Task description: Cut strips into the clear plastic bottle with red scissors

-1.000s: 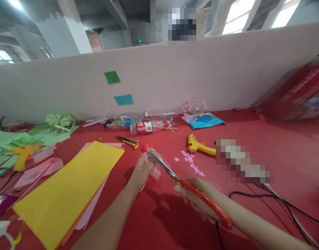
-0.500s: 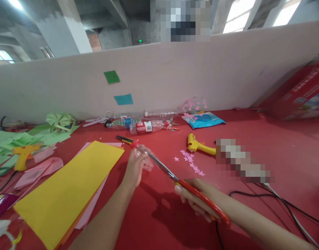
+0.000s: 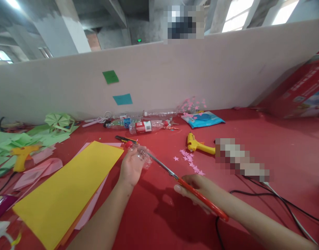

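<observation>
The left hand (image 3: 130,166) grips a clear plastic bottle (image 3: 141,154); the right hand (image 3: 198,189) holds red-handled scissors (image 3: 185,185), blades at the bottle. The smooth plastic could let the blades skid toward the left fingers.

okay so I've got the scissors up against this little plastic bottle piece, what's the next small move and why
Probably close the red-handled scissors a short way. Their blades reach the clear plastic bottle top with the red cap, which the left hand grips above the red table. The right hand holds the handles. A short snip seems safer because the left fingers sit close to the blades; whether the blades are open is unclear.
</observation>
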A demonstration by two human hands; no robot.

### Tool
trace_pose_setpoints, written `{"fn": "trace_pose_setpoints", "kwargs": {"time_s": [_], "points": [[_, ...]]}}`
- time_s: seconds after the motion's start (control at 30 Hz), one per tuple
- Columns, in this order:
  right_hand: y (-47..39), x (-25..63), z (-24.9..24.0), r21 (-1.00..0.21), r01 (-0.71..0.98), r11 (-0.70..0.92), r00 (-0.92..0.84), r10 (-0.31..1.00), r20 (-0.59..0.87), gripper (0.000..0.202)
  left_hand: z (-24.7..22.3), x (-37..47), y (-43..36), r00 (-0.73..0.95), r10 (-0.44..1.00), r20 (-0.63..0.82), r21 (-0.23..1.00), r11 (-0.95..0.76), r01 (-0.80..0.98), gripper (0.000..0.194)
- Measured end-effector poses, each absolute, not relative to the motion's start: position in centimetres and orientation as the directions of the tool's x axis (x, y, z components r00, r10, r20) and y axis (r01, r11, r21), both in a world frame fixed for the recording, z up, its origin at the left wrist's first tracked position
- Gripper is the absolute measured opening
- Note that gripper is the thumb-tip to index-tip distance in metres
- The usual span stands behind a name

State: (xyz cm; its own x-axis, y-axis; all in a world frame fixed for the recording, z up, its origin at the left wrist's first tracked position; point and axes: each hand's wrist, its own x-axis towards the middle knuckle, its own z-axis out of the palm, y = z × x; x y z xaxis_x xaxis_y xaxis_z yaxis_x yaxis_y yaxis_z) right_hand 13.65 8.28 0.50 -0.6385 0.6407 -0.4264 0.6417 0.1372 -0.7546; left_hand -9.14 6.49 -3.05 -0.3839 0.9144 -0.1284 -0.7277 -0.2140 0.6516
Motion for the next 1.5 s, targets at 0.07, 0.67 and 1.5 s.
{"fn": "trace_pose_setpoints", "kwargs": {"time_s": [0.07, 0.67, 1.5], "points": [[8.6, 13.7, 0.4, -0.754, 0.647, 0.116, -0.617, 0.661, -0.428, 0.047, -3.0, -9.4, 6.5, -0.395, 0.908, -0.143, 0.633, -0.223, -0.742, 0.016], [9.3, 14.5, 0.3, -0.748, 0.660, -0.074, -0.594, 0.559, -0.579, 0.049, -2.7, -9.7, 6.5, -0.479, 0.855, -0.198, 0.626, -0.266, -0.733, 0.010], [8.1, 14.2, -0.3, -0.847, 0.531, 0.006, -0.730, 0.510, -0.455, 0.050, -2.8, -9.3, 6.6, -0.485, 0.836, -0.255, 0.645, -0.226, -0.729, 0.010]]}}
